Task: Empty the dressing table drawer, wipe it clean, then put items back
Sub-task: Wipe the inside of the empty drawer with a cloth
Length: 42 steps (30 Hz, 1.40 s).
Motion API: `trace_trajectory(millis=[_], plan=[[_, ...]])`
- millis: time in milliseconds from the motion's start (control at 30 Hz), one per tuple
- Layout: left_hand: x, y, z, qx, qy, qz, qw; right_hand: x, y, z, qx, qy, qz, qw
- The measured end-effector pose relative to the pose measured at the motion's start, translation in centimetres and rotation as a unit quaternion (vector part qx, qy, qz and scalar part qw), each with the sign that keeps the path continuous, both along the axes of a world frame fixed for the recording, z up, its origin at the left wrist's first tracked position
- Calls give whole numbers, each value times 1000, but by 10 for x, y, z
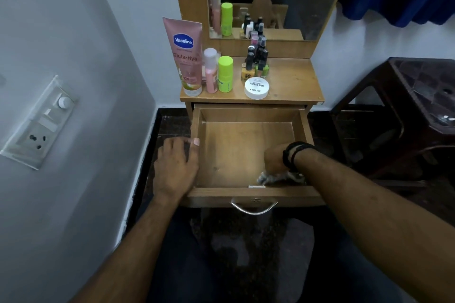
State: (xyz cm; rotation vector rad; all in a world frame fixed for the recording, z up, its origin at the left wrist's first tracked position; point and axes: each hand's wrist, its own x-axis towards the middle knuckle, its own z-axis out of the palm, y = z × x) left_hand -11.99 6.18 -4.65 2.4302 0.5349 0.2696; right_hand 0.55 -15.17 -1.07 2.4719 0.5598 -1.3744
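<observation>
The drawer (246, 150) is pulled fully out toward the person, and its wooden floor is bare of items. Its long axis runs left to right across the body, so both hands reach it from the near side. The right hand (277, 158) is inside, down in the near right corner, fingers curled round a crumpled pale cloth (273, 177) pressed against the drawer floor just behind the front panel. From that hand the unwiped stretch of floor lies to its left and beyond it, toward the back wall. The left hand (176, 167) lies on the drawer's left side wall, palm down and fingers relaxed, thumb hooked over the rim; it holds nothing and looks to be steadying the drawer.

I judge this the wiping step, with the right hand the one to carry it on, sweeping away from its corner.

The removed things stand on the worktop (290, 81), well beyond both hands: a pink lotion tube (186, 56), a pink bottle (211, 71), a green bottle (225, 74), a cluster of nail polish bottles (257, 59) and a round white jar (256, 88).
</observation>
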Motion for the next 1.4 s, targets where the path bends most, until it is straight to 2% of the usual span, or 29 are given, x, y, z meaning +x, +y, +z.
trace_trajectory(millis=[133, 333, 467, 533, 667, 767, 900, 967, 1100, 1167, 1267, 1400], plan=[[0, 2, -1, 6, 4, -2, 1000, -14, 31, -3, 53, 15, 73, 996], [0, 0, -2, 14, -6, 2, 1000, -42, 82, 0, 263, 30, 30, 964], [1, 1, -2, 2, -23, 12, 1000, -50, 70, 4, 328, 41, 8, 944], [1, 2, -3, -15, -34, 17, 999, -49, 49, 19, 319, 66, 15, 945], [0, 5, -4, -64, -53, 39, 996, -45, 35, 37, 206, 33, 87, 974], [0, 5, 0, -93, -82, 55, 991, -52, 52, 35, 272, 28, 47, 961], [-2, 4, 7, -157, -138, 96, 973, -83, 93, 32, 407, 36, -58, 911], [-3, 5, 6, -183, -145, 114, 966, -95, 103, 27, 438, 41, -73, 895], [-3, 2, 4, -119, -143, 68, 980, -84, 83, 34, 408, 49, -29, 911], [-2, 3, 1, -75, -116, 43, 990, -71, 68, 42, 355, 42, 20, 934], [-1, 4, 0, -56, -82, 32, 995, -57, 38, 46, 275, 6, 81, 958], [0, 3, -1, -47, -60, 24, 997, -52, -7, 47, 281, -14, 69, 957]])
